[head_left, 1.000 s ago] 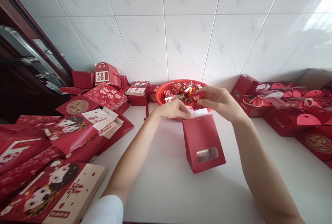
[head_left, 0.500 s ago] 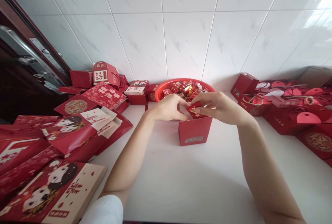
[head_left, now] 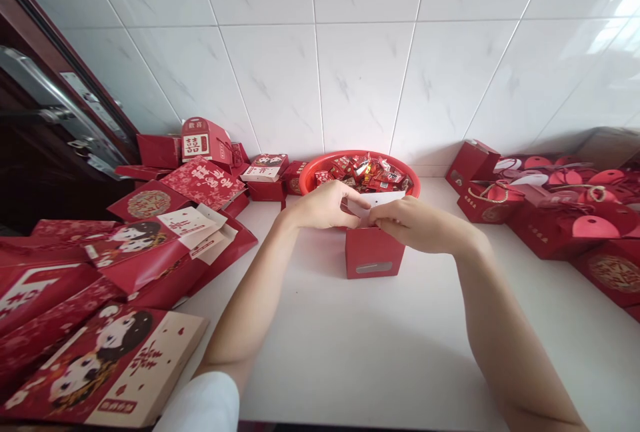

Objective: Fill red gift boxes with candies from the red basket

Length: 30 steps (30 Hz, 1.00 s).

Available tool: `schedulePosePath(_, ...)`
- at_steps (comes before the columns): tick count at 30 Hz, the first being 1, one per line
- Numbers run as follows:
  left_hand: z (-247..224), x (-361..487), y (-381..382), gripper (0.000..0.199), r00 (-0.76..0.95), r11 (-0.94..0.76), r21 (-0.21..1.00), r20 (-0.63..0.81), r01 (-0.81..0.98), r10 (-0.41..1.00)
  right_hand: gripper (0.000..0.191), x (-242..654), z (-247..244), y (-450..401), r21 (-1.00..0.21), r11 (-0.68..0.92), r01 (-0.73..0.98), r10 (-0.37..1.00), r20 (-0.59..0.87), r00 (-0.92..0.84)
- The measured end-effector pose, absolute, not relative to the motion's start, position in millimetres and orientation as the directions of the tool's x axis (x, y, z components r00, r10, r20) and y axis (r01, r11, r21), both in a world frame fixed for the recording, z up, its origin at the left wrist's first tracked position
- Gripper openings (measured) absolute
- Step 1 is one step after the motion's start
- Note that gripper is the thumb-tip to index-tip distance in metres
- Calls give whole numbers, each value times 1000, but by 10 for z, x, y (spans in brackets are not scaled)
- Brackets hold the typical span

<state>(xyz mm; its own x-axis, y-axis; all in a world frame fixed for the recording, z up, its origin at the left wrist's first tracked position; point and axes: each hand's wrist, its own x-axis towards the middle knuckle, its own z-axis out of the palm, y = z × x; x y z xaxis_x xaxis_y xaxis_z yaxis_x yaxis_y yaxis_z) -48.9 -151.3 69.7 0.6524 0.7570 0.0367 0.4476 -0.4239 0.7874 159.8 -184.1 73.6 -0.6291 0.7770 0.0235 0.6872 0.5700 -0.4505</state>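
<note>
A small red gift box stands upright on the white table, a clear slot window in its near side. Its white-lined flap is raised at the back of the opening. My left hand grips the box's upper left edge between thumb and fingers. My right hand is closed over the right part of the opening, fingertips curled down at the mouth; what they hold, if anything, is hidden. Just behind the box, a red plastic basin holds many wrapped candies.
Flattened and folded red gift boxes are piled at the left, near a dark door with a metal handle. At the right stand many red boxes with rope handles. A tiled wall rises behind the table.
The red gold-printed packet in my right hand is out of sight at the box's mouth. My right hand has turned over and curled, and the white-lined flap now shows. My left hand stays at the box.
</note>
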Motion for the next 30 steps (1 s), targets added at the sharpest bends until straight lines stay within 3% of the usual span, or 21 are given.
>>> schedulePosePath(8,677,-483,-1498,37,673,-439,782,34,443,739,31,1581,663,-1807,-469,552,690,787,18,-617)
schedulePosePath(21,655,-492,-1466,36,676,-454,783,58,425,734,23,1626,676,-1752,-549,595,587,759,142,-635)
schedulePosePath(24,635,-504,-1445,35,645,-452,758,54,471,762,18,1683,731,-1759,-584,584,563,784,229,-577)
schedulePosePath(26,627,-514,-1434,34,623,-448,743,54,497,781,27,1751,753,-1758,-595,579,557,803,300,-514)
schedulePosePath(30,642,-534,-1435,38,649,-480,721,55,500,759,75,1921,727,-1699,-541,536,649,840,263,-474)
